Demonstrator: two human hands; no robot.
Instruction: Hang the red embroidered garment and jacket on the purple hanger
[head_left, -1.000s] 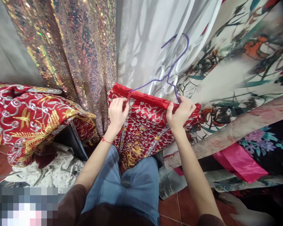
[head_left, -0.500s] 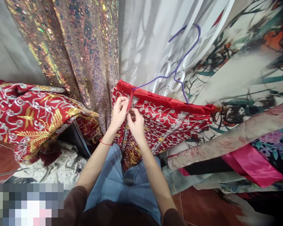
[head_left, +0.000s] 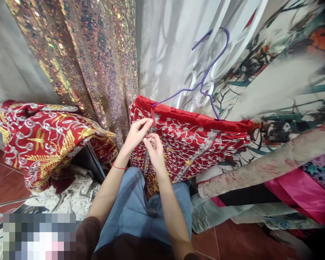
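A red garment [head_left: 178, 144] with silver and gold embroidery and a plain satin band hangs in front of my knees from a purple wire hanger [head_left: 203, 85]. From the hanger's left end a thin red fabric tie [head_left: 153, 115] runs down to my left hand [head_left: 138, 135], whose fingertips are pinched on it. Just below and to the right, my right hand [head_left: 155, 150] has its thumb and fingers closed in a pinch close to the left fingers. Whatever lies between the right fingertips is too small to make out.
To the left, another red embroidered garment [head_left: 47, 139] is draped above a white dotted cloth [head_left: 70, 193]. A sequined curtain [head_left: 105, 57] hangs behind. White curled metalwork [head_left: 215, 68] stands behind the hanger. Folded fabrics, one pink [head_left: 300, 193], lie at right.
Both hands have come slightly lower, and less of the red tie shows by the fingers. The view has shifted a little. The garment stays on the hanger.
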